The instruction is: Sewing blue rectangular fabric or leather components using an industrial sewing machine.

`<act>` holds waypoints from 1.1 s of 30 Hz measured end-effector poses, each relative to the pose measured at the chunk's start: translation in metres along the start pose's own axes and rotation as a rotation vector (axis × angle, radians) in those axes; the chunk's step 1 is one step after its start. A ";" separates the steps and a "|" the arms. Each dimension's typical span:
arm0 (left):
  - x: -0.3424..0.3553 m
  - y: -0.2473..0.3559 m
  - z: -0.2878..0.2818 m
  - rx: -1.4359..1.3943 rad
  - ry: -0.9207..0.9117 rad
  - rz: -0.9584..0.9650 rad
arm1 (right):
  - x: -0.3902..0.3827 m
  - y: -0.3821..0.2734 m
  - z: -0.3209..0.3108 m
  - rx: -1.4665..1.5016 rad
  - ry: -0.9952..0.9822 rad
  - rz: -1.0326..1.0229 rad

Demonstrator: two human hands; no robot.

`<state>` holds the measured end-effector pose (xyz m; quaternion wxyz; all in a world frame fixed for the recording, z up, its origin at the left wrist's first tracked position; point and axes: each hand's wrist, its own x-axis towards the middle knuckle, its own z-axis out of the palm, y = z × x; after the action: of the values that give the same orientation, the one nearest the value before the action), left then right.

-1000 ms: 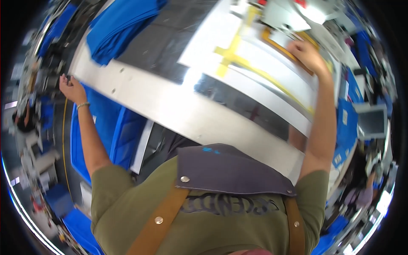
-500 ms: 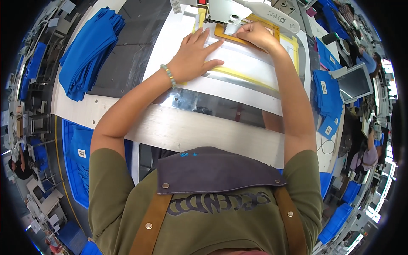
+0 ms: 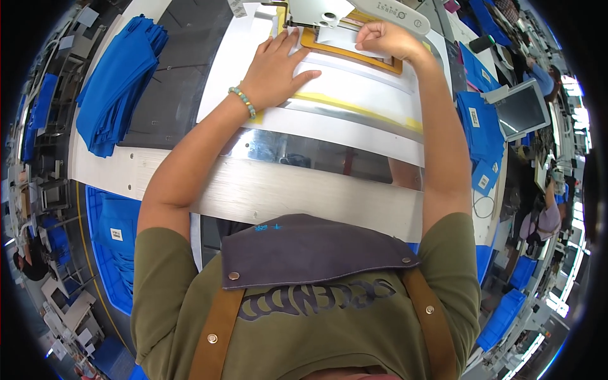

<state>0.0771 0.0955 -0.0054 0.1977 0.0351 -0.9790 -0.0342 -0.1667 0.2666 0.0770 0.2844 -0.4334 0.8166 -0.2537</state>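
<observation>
My left hand (image 3: 278,69) lies with fingers spread on a white sheet template (image 3: 354,107) edged with yellow tape, its fingertips just left of an orange-yellow frame (image 3: 386,63). Above that frame is the white head (image 3: 316,14) of a sewing machine with a metal foot. My right hand (image 3: 386,41) is closed at the right of the foot, thumb and forefinger pinched at a white piece (image 3: 339,39) within the frame; what is between the fingertips is too small to make out.
Blue fabric stacks lie at left (image 3: 117,82) and right (image 3: 478,126), by a screen (image 3: 522,107). A blue bin (image 3: 111,278) is below the table's pale front edge (image 3: 285,183). Other people (image 3: 541,221) work at far right and left (image 3: 35,259).
My left hand has come from the table's left edge onto the template. My right hand has stayed around the frame, moving slightly. The view has shifted.
</observation>
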 end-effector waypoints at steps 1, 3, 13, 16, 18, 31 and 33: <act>0.000 0.000 0.001 0.010 -0.008 0.001 | -0.004 0.004 -0.008 -0.110 -0.006 0.023; 0.000 -0.001 0.002 -0.001 -0.002 0.012 | -0.008 0.011 -0.017 -0.229 -0.016 0.053; -0.001 -0.002 0.004 0.038 -0.003 0.012 | 0.007 0.022 -0.032 -0.328 -0.238 0.021; -0.001 -0.001 0.005 0.053 0.001 0.016 | 0.009 0.015 -0.030 -0.410 -0.226 0.079; -0.001 -0.001 0.006 0.083 0.001 0.001 | 0.006 0.009 -0.028 -0.423 -0.224 0.086; -0.007 -0.009 -0.028 -0.066 -0.095 -0.077 | -0.037 0.031 0.024 -0.728 0.361 -0.356; -0.018 -0.028 -0.051 0.141 -0.096 -0.059 | -0.046 0.037 0.022 -0.369 0.428 -0.470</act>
<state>0.1150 0.0661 0.0327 0.1467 0.0763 -0.9859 0.0272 -0.1513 0.3209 0.0484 -0.0419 -0.5901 0.7679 -0.2457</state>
